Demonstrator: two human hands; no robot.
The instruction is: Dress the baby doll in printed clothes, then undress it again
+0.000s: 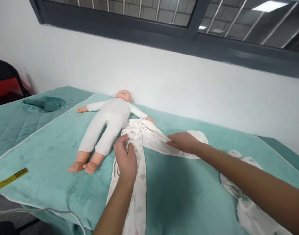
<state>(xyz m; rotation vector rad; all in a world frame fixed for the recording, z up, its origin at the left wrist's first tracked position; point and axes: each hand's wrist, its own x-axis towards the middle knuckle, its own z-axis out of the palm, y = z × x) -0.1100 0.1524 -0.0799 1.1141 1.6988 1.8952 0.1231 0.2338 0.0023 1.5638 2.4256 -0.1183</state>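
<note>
A baby doll (pixel 112 111) in a white body suit lies on its back, with its bare feet towards me. Beside it, a pair of white printed baby pants (pixel 139 182) is spread out, one leg reaching towards me and the other off to the right. My right hand (pixel 183 142) pinches the fabric of that right-hand leg and pulls creases into it. Over the upper part of the near leg, my left hand (pixel 125 156) is curved with thumb and forefinger apart. A thin cord loop shows by its wrist.
A second white printed garment (pixel 254 205) lies at the right, partly behind my right forearm. The bed has a green cover (pixel 54 137) and stands against a white wall under a barred window. A folded green cloth (pixel 44 103), yellow tape (pixel 11 179) and a pale cable (pixel 51 209) are at the left.
</note>
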